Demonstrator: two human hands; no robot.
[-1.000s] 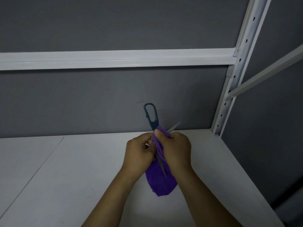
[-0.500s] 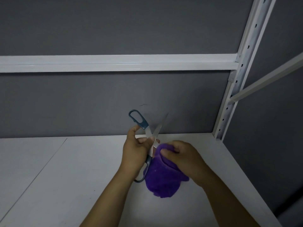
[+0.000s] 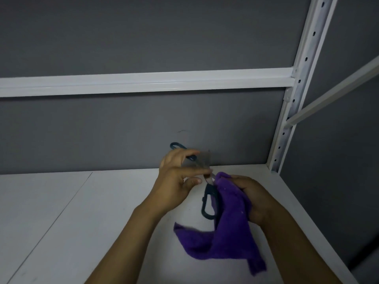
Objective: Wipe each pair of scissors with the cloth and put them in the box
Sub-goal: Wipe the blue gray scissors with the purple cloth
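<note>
A pair of scissors with dark teal plastic loop handles and pale metal blades (image 3: 208,201) is held in the air above a white shelf board (image 3: 82,222), between the two hands and close to the grey back wall (image 3: 143,124). The scissors are seen spread open: one long, narrow handle loop is pointed up and to the left above the left hand (image 3: 176,181), while the other hangs down beside a purple fleecy cloth (image 3: 227,228). The blades are blurred, so their edges and tips cannot be made out. The scissors are pinched near the pivot between the left thumb and forefinger, and the remaining left fingers are laid loosely across the upper handle shank. The cloth is gripped by the right hand (image 3: 254,199), whose fingers are curled into the fabric; its top fold is pressed against the metal just beside the pivot, and its loose end is draped down to the shelf. A white horizontal rail (image 3: 143,83) and a white perforated upright (image 3: 295,83) are seen behind.
</note>
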